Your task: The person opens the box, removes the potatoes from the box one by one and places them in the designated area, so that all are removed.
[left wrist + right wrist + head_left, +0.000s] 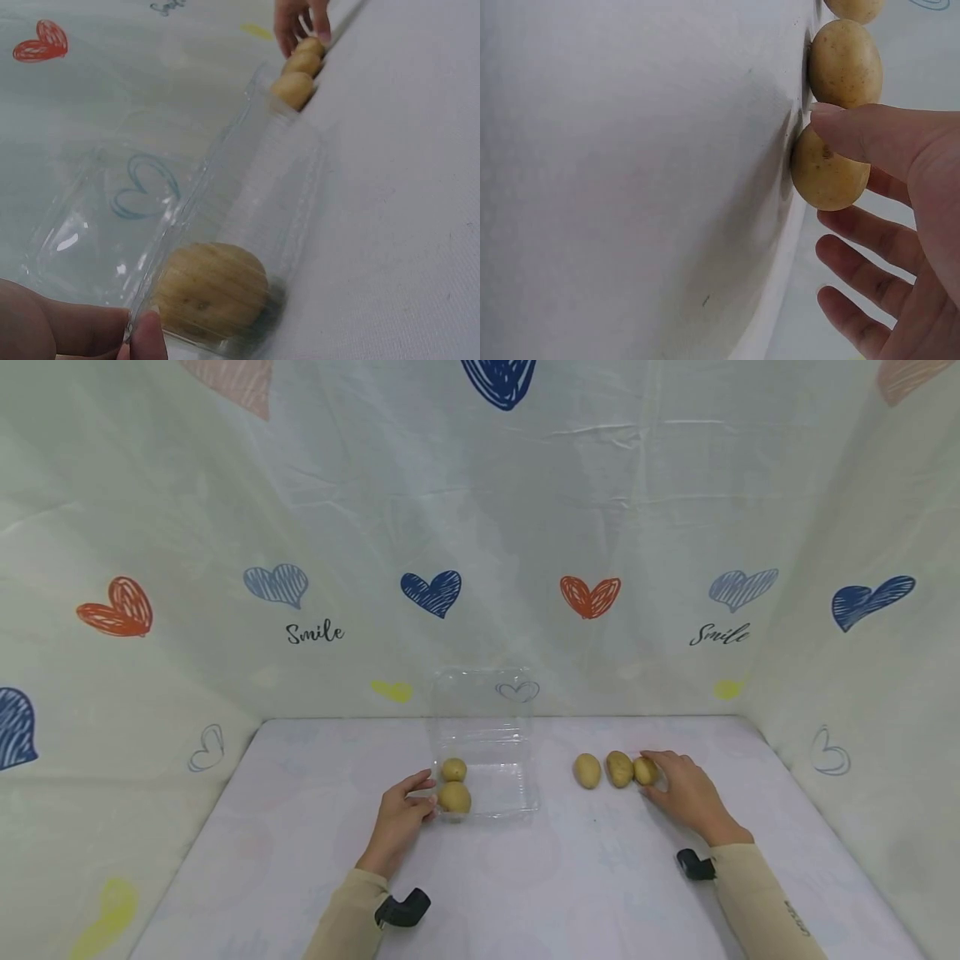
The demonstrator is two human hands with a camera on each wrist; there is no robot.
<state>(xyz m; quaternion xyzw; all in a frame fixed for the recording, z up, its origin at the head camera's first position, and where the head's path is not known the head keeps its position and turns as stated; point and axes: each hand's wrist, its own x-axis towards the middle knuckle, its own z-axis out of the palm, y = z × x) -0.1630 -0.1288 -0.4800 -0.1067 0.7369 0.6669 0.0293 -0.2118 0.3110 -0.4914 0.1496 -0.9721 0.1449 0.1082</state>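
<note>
While the left hand (401, 814) pinches the near left corner of the clear box (495, 760) between thumb and fingers, the right hand (686, 793) curls thumb and fingers around the rightmost potato (645, 770) on the bench (585, 877). Two more potatoes (603, 770) lie just left of it; another two (453, 785) sit inside the box.
</note>
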